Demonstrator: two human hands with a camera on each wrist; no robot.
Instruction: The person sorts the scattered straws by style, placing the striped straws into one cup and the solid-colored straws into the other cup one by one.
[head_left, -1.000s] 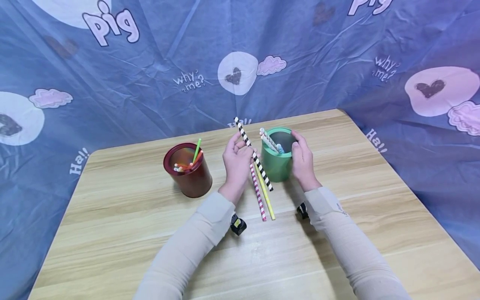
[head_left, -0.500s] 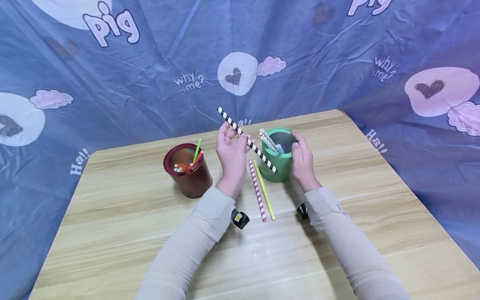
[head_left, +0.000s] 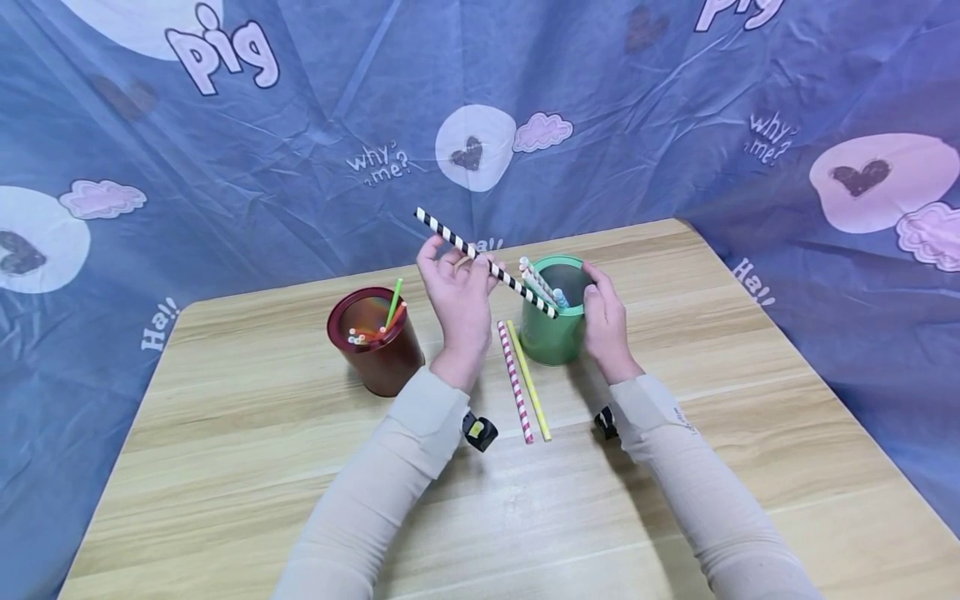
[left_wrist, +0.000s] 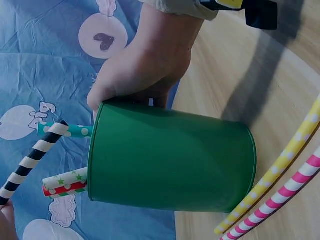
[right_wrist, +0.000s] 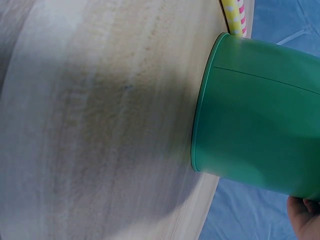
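Observation:
Between its fingertips my left hand (head_left: 460, 312) pinches a black-and-white striped paper straw (head_left: 442, 231). The straw slants down to the right in the head view, its lower end by the rim of a green can (head_left: 551, 342). In the left wrist view that end of the striped straw (left_wrist: 31, 162) is just outside the can's mouth, near a teal dotted straw (left_wrist: 80, 131). My right hand (head_left: 606, 325) grips the can's right side, thumb near the rim. Several patterned straws (head_left: 536, 282) lean inside the can. In the right wrist view, only fingertips (right_wrist: 297, 217) show beside the can.
A pink-striped straw (head_left: 515, 383) and a yellow dotted straw (head_left: 530, 383) lie on the wooden table (head_left: 247, 433) before the green can. At left stands a dark red can (head_left: 386, 362) holding several straws, green and orange among them. A blue printed cloth (head_left: 300, 167) hangs behind.
My left hand has lifted the black-and-white straw up and left, away from the two lying straws. The straw has tilted flatter, its lower end now at the can's rim. The right hand has stayed.

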